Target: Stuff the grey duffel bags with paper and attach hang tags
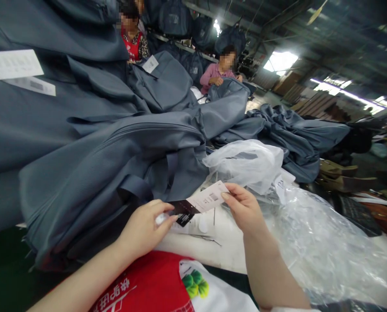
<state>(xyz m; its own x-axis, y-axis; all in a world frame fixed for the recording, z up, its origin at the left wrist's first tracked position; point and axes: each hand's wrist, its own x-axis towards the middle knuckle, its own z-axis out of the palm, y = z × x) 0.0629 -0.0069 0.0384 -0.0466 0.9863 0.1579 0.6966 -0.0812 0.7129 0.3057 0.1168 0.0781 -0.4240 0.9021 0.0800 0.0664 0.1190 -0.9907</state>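
My left hand pinches the black end of a small hang tag between thumb and fingers, close to the front of a large grey-blue bag lying on its side. My right hand holds the white printed end of the tag card with thumb and fingers closed on it. The tag stretches between both hands above a white surface. Just behind the right hand lies a crumpled clear plastic bag.
Grey-blue bags are heaped at left and behind, some with white labels. More clear plastic spreads at right. Two other people sit at the far side handling bags. A red-and-white printed bag lies nearest me.
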